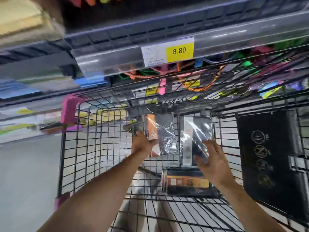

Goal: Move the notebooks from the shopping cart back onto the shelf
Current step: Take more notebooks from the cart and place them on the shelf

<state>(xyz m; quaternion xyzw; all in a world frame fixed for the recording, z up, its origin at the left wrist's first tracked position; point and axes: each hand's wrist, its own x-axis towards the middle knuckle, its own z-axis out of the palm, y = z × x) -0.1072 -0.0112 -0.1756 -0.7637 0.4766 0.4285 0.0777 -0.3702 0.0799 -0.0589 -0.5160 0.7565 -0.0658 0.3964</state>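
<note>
A person is reaching both bare arms into a black wire shopping cart (62,156) that is standing just beside a store shelf (234,36). The left hand (142,145) is grasping the lower left edge of an orange-banded notebook (160,131), with its fingers curling round the plastic wrap. The right hand (215,161) is grasping the lower right corner of a white-banded notebook (199,131), pinching it between thumb and spread fingers. Both notebooks are sitting inside the cart, side by side near its far wall and tilting up toward the camera. A third notebook (185,181), dark with an orange label, is lying flat on the cart's wire floor, below the right hand and nearer the person. A black folding seat panel (270,156) printed with round symbols is leaning at the cart's right side. Pink bumpers (70,109) are capping its left corners. A yellow price tag (167,53) reading 8,80 is showing on the shelf's front rail, above bright goods too blurred to identify.
</note>
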